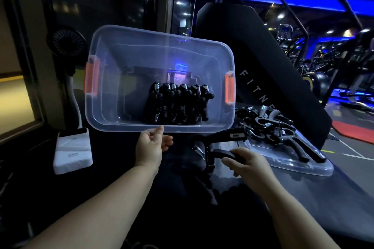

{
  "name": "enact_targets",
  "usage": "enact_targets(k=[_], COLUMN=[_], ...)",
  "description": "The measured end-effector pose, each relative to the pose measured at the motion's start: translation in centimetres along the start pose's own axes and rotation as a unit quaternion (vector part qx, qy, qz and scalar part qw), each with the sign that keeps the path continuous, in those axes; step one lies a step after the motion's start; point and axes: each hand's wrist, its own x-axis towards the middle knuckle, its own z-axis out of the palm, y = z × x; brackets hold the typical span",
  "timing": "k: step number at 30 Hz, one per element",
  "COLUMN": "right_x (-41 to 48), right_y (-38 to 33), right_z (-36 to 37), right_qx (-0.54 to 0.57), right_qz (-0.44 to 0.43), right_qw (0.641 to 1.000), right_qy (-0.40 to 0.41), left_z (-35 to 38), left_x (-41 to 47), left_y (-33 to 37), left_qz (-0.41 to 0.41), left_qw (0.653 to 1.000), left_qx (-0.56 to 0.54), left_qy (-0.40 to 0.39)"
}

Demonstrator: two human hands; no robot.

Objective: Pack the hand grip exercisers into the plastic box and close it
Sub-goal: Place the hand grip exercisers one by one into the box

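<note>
A clear plastic box point(105, 79) with orange latches is tipped up toward me, its opening facing the camera. Several black hand grip exercisers point(178, 105) with metal springs lie packed in a row inside it. My left hand point(150, 145) holds the box by its near rim, thumb on the edge. My right hand point(245, 162) grips the handle of one black exerciser point(220, 143) just below and right of the box. A pile of more exercisers point(271, 127) rests on the clear lid point(293, 164) lying flat at the right.
A white power bank point(72, 148) with a small fan point(65, 41) on a bent stalk stands at the left. A black slanted fitness machine panel point(263, 70) rises behind the lid. The dark table surface point(323, 192) extends to the right.
</note>
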Motion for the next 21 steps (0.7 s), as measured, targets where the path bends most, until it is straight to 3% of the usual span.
enact_targets(k=[9, 17, 21], right_x=[0.3, 0.5, 1.3], right_y=[-1.1, -3.7, -4.8], right_z=[-0.4, -0.5, 0.7], right_qx=[0.039, 0.073, 0.093], right_qz=[-0.019, -0.065, -0.072], right_qw=[0.998, 0.987, 0.986], right_qy=[0.038, 0.128, 0.114], left_z=[-0.1, -0.1, -0.3], left_x=[-0.2, -0.1, -0.1], left_y=[0.1, 0.2, 0.3], left_qz=[0.000, -0.005, -0.016], left_qw=[1.000, 1.000, 0.999], left_qx=[-0.003, -0.027, -0.049], left_qy=[0.001, -0.002, -0.014])
